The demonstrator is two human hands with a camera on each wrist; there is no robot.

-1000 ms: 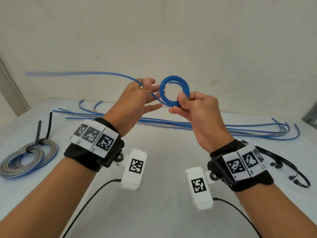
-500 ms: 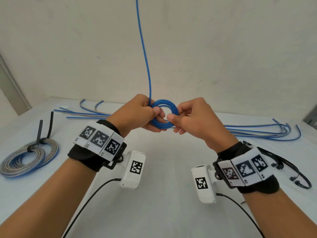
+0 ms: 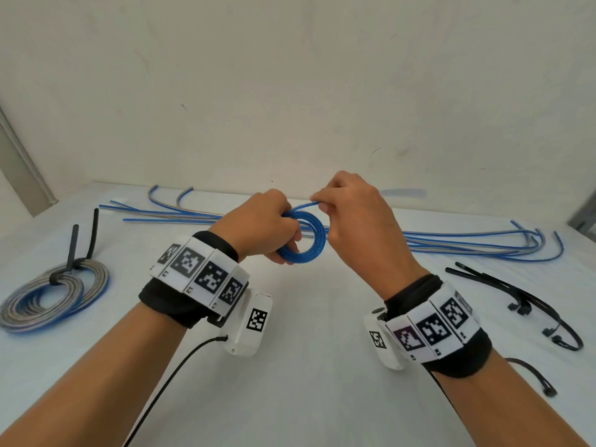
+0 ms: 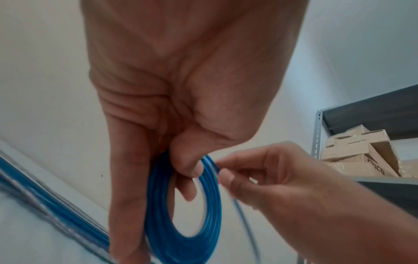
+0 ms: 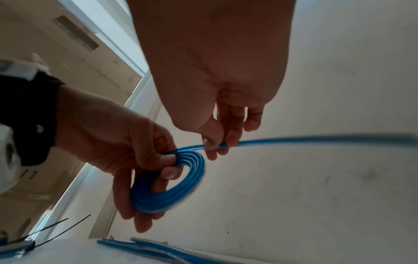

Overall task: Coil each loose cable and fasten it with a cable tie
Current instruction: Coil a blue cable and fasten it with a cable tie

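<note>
A small blue cable coil (image 3: 304, 239) (image 4: 181, 214) (image 5: 172, 185) hangs in the air above the white table (image 3: 306, 366). My left hand (image 3: 264, 227) (image 4: 187, 167) grips its left side, thumb on top and fingers through the ring. My right hand (image 3: 348, 214) (image 5: 217, 144) pinches the cable's loose tail (image 5: 316, 139) just above the coil, and the tail runs off blurred to the right. Black cable ties (image 3: 516, 301) lie on the table to the right.
Several loose blue and grey cables (image 3: 451, 243) stretch along the back of the table. A finished grey and blue coil (image 3: 48, 301) with black ties lies at the left. Another black tie (image 3: 532, 375) lies near my right forearm. A shelf with cardboard boxes (image 4: 361, 151) stands at the right.
The coil and both hands have dropped lower. The tail that stood straight up has swung down to the right, with my right hand now pinching it above the coil.
</note>
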